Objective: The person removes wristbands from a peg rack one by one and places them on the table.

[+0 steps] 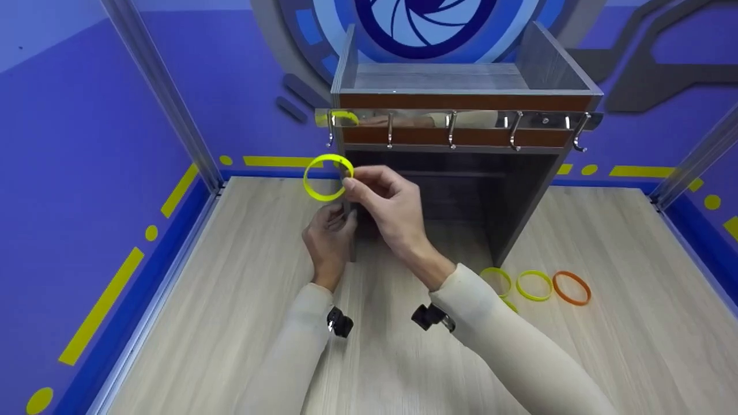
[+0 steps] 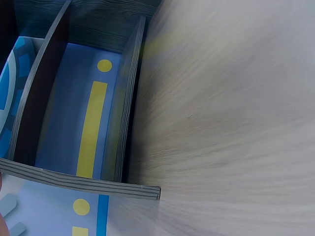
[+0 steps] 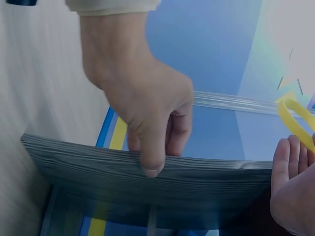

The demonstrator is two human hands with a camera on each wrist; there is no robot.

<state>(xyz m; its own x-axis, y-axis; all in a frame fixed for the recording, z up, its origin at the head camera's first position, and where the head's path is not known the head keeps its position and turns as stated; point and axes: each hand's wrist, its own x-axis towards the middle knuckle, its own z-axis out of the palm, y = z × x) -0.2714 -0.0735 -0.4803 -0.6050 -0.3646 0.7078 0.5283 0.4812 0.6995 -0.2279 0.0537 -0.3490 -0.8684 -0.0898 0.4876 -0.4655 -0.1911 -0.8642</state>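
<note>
My right hand (image 1: 398, 210) pinches a yellow silicone wristband (image 1: 327, 198) between thumb and fingers, holding it up just below the leftmost hook. The band's open loop points to the left of the fingers. My left hand (image 1: 328, 239) grips the front edge of the left side panel (image 3: 216, 172) of a small grey wooden shelf (image 1: 461, 102). In the right wrist view its thumb lies on one face of the panel and the fingers on the other. A metal rail with several silver hooks (image 1: 452, 131) runs across the shelf's front, and no band hangs there.
On the table (image 1: 230, 323), right of my right forearm, lie several wristbands: yellow ones (image 1: 536, 299) and an orange one (image 1: 589, 293). The forearm partly covers some. Blue printed walls (image 1: 155, 115) enclose the table at the back and sides.
</note>
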